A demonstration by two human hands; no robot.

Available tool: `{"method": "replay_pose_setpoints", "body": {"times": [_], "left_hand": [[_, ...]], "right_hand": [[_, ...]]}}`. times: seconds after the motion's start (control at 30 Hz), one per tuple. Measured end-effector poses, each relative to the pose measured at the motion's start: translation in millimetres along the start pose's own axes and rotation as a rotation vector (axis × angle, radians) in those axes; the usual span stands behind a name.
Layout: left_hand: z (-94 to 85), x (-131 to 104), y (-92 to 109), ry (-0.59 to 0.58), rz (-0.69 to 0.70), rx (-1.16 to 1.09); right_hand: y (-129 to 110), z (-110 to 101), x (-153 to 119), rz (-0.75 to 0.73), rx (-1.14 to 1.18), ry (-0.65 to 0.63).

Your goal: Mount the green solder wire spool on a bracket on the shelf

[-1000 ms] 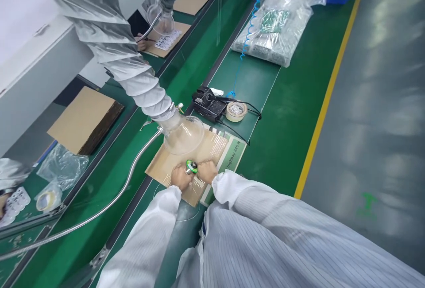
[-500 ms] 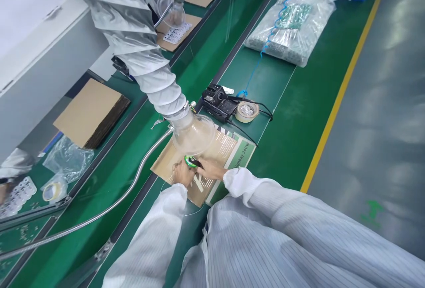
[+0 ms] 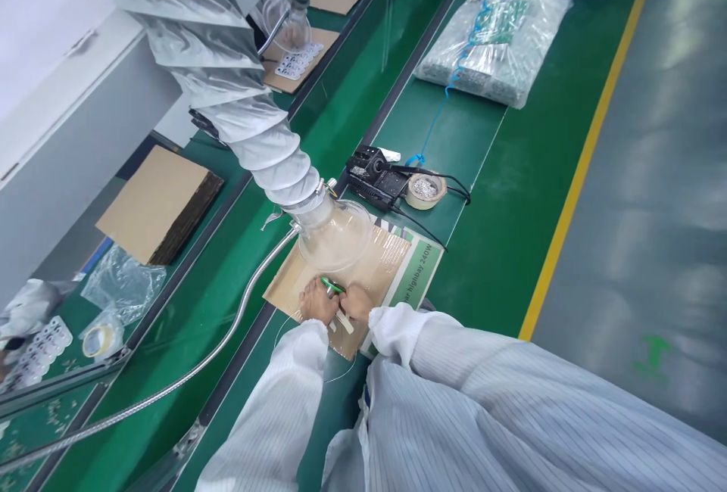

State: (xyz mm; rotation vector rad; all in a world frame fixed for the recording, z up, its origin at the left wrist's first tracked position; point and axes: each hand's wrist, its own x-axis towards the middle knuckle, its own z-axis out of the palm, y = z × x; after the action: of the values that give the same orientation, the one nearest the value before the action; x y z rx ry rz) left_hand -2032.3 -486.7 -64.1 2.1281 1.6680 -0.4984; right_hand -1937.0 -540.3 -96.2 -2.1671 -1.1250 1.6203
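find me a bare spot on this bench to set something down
Bare bench lies between the plastic-wrapped stack and black box, crossed by the blue cord. Crowded: the cardboard, with left hand, right hand and green-rimmed roll near the clear hood.

Extraction duct: silver-grey, creased, cloth-like or foil-like sleeve, soft sheen; hood at its end clear, smooth, glossy, plastic-looking. Support arm: ribbed bright metal. Surface: dark green, smooth, faint sheen. Cardboard sheet: brown, matt, with shiny streaks toward one side. Bag: transparent plastic film, wrinkled, strong highlights. Cardboard stack: matt top face, rough dark edges. Sleeves: white striped cloth, matt, softly folded.
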Motion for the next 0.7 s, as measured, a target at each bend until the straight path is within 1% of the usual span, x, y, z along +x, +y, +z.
{"method": "replay_pose_setpoints", "body": {"times": [0.1, 0.2, 0.33, 0.4, 0.5, 0.57, 0.7], "left_hand": [[-0.4, 2.3, 0.6, -0.011, -0.032, -0.036], [-0.3, 8.9, -1.9, -0.026, -0.084, -0.082], [2.4, 21.4, -8.2, -0.078, -0.194, -0.164], [4.6, 25.0, -10.2, -0.075, -0.229, -0.206], [6.3, 26.1, -12.9, -0.058, -0.237, -0.284], [4.6, 25.9, -16.6, -0.076, -0.226, -0.364], [-5.4, 24.1, -28.6, -0.138, -0.184, -0.607]], "right_hand": [[1.3, -1.5, -1.9, 0.02, -0.026, -0.006], [4.7, -0.1, -7.2, 0.013, -0.034, 0.021], [16.7, 5.2, -18.2, -0.004, -0.016, 0.034], [22.7, 6.4, -20.8, -0.013, -0.003, 0.035], [26.0, 5.3, -17.9, -0.013, 0.009, 0.046], [23.8, 3.0, -14.2, -0.021, 0.028, 0.041], [10.8, -2.3, -12.8, -0.12, 0.085, 0.047]]}}
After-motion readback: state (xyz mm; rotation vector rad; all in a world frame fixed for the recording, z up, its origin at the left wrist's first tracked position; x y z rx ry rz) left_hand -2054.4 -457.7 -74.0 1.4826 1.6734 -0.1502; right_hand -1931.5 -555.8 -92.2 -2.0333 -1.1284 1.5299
